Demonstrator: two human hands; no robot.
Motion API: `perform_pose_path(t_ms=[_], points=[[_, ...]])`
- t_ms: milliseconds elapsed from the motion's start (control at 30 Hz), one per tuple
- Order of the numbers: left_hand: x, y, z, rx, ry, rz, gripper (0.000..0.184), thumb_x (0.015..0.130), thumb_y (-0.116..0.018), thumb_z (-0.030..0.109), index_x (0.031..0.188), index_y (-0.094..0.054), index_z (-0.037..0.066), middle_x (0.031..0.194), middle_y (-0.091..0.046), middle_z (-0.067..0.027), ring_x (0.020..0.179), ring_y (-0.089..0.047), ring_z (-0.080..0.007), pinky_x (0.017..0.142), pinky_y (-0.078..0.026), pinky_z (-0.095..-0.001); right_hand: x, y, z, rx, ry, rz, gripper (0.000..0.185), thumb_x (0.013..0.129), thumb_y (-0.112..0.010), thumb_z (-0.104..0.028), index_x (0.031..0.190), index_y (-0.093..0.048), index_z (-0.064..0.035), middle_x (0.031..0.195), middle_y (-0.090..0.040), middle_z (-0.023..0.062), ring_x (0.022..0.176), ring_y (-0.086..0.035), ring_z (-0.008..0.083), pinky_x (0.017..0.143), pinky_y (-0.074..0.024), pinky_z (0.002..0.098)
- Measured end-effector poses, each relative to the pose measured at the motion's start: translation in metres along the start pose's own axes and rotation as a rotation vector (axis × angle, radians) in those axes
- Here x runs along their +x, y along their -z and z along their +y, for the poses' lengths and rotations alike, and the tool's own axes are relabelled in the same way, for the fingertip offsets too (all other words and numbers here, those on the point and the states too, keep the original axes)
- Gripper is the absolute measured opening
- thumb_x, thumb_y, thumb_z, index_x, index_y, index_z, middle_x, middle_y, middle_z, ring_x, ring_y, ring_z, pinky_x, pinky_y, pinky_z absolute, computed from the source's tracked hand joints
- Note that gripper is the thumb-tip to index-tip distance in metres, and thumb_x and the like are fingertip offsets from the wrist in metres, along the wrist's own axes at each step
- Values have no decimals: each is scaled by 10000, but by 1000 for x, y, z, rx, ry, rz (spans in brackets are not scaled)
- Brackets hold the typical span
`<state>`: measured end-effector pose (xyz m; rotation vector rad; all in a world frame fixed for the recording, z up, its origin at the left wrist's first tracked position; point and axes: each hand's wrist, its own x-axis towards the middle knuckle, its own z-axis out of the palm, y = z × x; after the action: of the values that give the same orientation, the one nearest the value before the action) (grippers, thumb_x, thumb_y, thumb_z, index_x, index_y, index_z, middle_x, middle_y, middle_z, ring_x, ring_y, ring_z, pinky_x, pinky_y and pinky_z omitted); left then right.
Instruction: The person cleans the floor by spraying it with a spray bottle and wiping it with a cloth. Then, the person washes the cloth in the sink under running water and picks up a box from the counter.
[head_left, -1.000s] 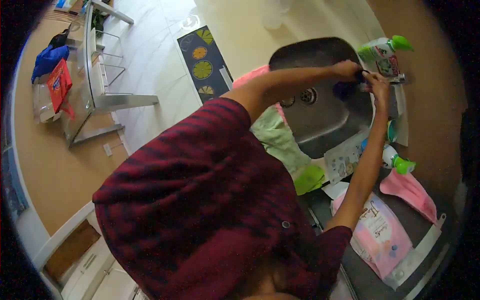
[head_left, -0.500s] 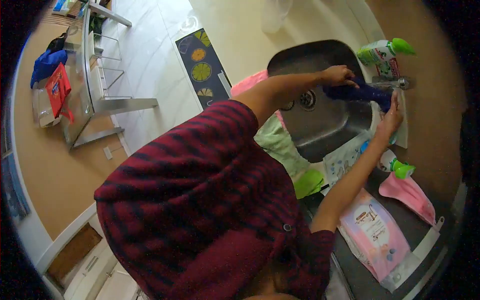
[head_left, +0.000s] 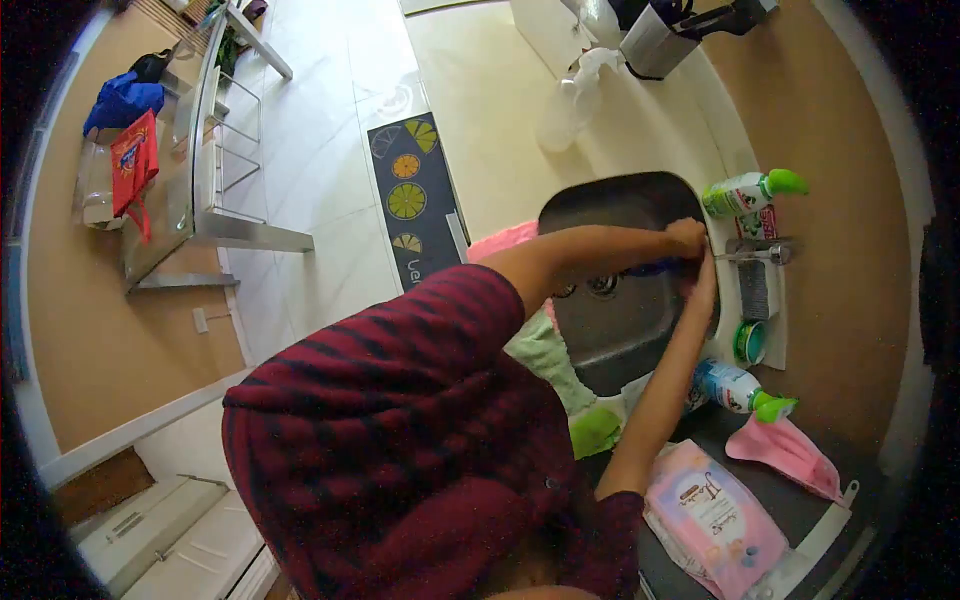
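My left hand (head_left: 685, 238) is closed at the wall side of the metal sink (head_left: 610, 195), just in front of the faucet (head_left: 768, 251). Close against it is my right hand (head_left: 703, 288), its fingers partly hidden and a little blurred. Between and below the two hands, a dark blue cloth (head_left: 652, 268) is bunched up inside the sink; my left forearm covers much of it. Both hands appear to grip this cloth. The drain (head_left: 602, 287) shows beneath my left forearm.
Behind the sink stand a green-capped bottle (head_left: 740, 194), a brush (head_left: 754, 292) and a green tub (head_left: 749, 342). Nearer my right arm are another green-capped bottle (head_left: 735, 387), a pink scoop-like item (head_left: 785, 455) and a pink package (head_left: 715, 520). A green cloth (head_left: 548, 365) hangs at the front edge.
The dark blue cloth, stretched between my hands under the faucet before, is now lower and bunched in the sink. My hands have come together. The view has shifted, showing more counter.
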<state>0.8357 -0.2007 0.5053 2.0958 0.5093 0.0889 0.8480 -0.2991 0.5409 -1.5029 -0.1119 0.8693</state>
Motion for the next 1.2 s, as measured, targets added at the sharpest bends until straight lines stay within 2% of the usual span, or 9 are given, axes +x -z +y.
perform_pose_path(t_ms=[100,133,200,300,367,533,767,1000,1200], points=[[-18,30,7,-56,177,24,377,745,-567,354,946,-636,42,980,-605,-190,944,-584,-314,783,-479,-393,51,7,6,-32,-63,-120,560,830,-474,-447,1223,-457,-48,1234,-468,107,1118,-454,243,912,-373,381],[-26,31,9,-109,149,224,343,741,-566,302,853,-639,-14,833,-616,-243,786,-613,-378,691,-500,-435,68,14,15,-9,18,-126,539,811,-512,-426,1183,-483,-36,1198,-488,113,1088,-469,242,897,-383,380],[-15,37,5,-162,206,131,352,758,-569,353,859,-654,26,876,-627,-199,789,-620,-331,692,-494,-415,89,12,15,48,34,-34,506,786,-563,-389,1125,-517,-17,1140,-516,123,1041,-491,239,875,-398,384],[-13,55,-13,-132,9,-91,394,741,-577,413,895,-652,58,880,-631,-172,837,-611,-306,721,-483,-401,20,-24,-23,20,-37,47,415,736,-612,-367,1022,-581,-69,925,-604,87,771,-566,222,640,-458,323],[-9,66,-24,-74,-193,-245,424,730,-582,452,919,-651,80,882,-633,-153,868,-604,-290,740,-476,-392,61,26,-19,-111,-112,-10,215,756,-631,-312,787,-559,-112,651,-539,5,505,-466,126,420,-400,270],[-35,62,-22,-67,-537,-3,459,689,-613,523,901,-661,118,826,-635,-136,832,-606,-291,713,-471,-390,31,4,-41,123,-172,195,182,806,-615,-236,895,-546,-92,786,-583,42,682,-562,206,600,-512,386],[-88,19,-87,457,-303,-363,378,741,-590,435,914,-644,103,759,-615,-164,718,-598,-341,641,-478,-422,37,40,-40,334,-122,138,284,777,-650,-266,958,-541,-76,926,-601,95,860,-582,246,744,-494,453],[-76,25,-84,-13,-172,-73,339,737,-586,373,907,-633,84,743,-610,-174,697,-598,-344,614,-476,-436,-23,23,-96,-275,331,234,434,729,-683,-339,1013,-569,-31,861,-594,51,768,-532,167,675,-437,288],[33,-4,21,156,-651,195,313,718,-583,296,929,-609,66,796,-608,-174,705,-593,-345,605,-476,-427,-14,53,-52,-848,326,360,336,777,-606,-316,931,-626,-18,812,-583,54,714,-483,142,629,-396,291]])
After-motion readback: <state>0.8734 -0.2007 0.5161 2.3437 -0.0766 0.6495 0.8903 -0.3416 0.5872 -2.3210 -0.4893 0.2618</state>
